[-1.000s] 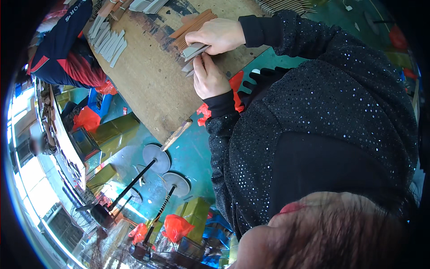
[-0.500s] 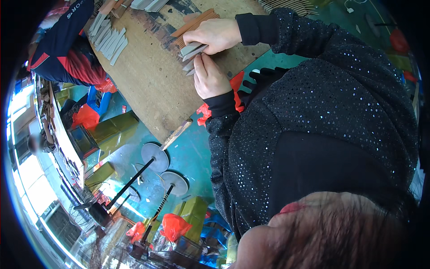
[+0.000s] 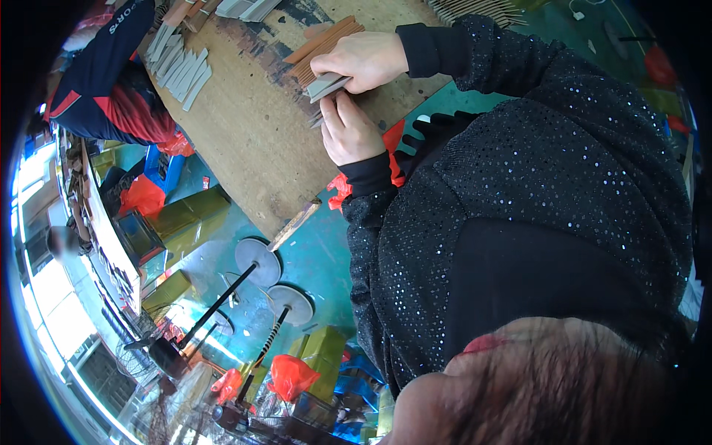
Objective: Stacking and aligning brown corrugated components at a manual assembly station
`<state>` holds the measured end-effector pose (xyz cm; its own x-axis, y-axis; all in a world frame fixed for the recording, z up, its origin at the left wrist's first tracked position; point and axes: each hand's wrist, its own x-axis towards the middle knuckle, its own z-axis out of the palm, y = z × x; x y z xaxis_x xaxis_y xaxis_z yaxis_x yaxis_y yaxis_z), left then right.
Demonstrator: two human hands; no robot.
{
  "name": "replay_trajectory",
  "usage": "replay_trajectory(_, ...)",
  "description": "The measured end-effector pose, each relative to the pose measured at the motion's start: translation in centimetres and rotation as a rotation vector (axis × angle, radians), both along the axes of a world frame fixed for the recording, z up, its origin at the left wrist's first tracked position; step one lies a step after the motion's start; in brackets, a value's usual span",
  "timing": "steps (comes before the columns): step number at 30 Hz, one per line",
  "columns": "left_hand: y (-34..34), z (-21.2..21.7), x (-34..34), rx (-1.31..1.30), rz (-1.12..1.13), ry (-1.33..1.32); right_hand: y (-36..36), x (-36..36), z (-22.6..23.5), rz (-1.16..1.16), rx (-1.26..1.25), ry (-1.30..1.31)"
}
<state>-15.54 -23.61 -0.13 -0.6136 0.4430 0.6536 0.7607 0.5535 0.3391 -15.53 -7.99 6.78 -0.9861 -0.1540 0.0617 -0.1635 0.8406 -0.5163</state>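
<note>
The head view shows the right hand pinching flat grey strips, the left hand pinching narrow grey pieces just beside, apparently keeping edges together.

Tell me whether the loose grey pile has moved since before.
No: the loose grey pile shows no visible shift either way against the table edge.

You see a worn wooden table above a green floor, round grey stand bases nearby, bright windows at left.
</note>
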Motion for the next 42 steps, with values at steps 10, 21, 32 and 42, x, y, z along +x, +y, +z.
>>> replay_trajectory(10, -0.4, 2.5, -0.4, -0.303, -0.071, -0.181, 3.7, 3.6, 1.3, -0.427, -1.426, -0.412)
replay_trajectory(21, -0.2, 1.8, -0.6, -0.293, -0.079, -0.043, 5.2, 5.4, -0.6, -0.367, -1.229, -0.063)
replay_trajectory(32, -0.1, 1.9, 0.0, -0.245, -0.103, -0.055, 2.9, -0.1, 1.1, -0.091, -0.261, 0.178)
replay_trajectory(42, -0.5, 1.1, -0.2, -0.163, -0.113, -0.036, 1.8, -2.9, 0.4, 0.109, 0.028, 0.017)
